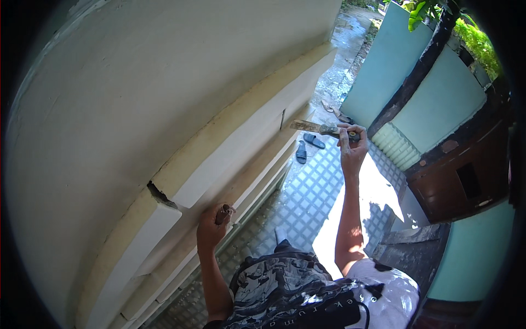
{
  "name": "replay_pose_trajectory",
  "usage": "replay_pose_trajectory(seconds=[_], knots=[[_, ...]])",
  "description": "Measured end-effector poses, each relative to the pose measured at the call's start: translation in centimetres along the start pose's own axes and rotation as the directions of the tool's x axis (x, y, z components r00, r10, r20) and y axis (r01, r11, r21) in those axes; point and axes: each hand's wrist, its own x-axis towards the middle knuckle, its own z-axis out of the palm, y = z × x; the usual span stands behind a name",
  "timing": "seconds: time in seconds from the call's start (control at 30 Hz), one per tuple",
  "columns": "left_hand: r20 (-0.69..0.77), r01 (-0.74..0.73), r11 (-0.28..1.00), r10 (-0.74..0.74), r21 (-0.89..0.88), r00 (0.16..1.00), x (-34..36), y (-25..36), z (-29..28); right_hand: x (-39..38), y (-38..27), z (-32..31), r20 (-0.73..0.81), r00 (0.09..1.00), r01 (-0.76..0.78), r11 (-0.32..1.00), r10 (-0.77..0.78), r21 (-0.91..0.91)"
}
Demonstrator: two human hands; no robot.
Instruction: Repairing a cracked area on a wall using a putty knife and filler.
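My right hand is raised in front of me, closed around the handle of a flat-bladed scraper whose blade points left toward the wall's white moulded ledge. My left hand is lower, against the stepped base of the wall, with its fingers curled around a small dark object that I cannot identify. A broken gap shows in the ledge just above and left of my left hand.
A pale plastered wall fills the left. A pair of dark sandals lies on the patterned tile floor. Right stand turquoise panels, a dark post and a brown cabinet.
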Motion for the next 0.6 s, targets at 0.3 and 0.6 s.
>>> replay_pose_trajectory(seconds=[0.3, 0.6], knots=[[-0.011, -0.025, 0.996, 0.024, -0.085, 1.000, 0.2, 0.1, 0.2, 1.2, 6.5, 1.9, -0.131, 0.991, 0.035, 0.999, -0.031, 0.027], [-0.024, -0.009, 0.999, 0.008, -0.041, 1.000, 0.2, 0.5, 0.6, 4.5, 12.6, 0.4, -0.295, 0.955, 0.031, 0.990, 0.011, 0.136]])
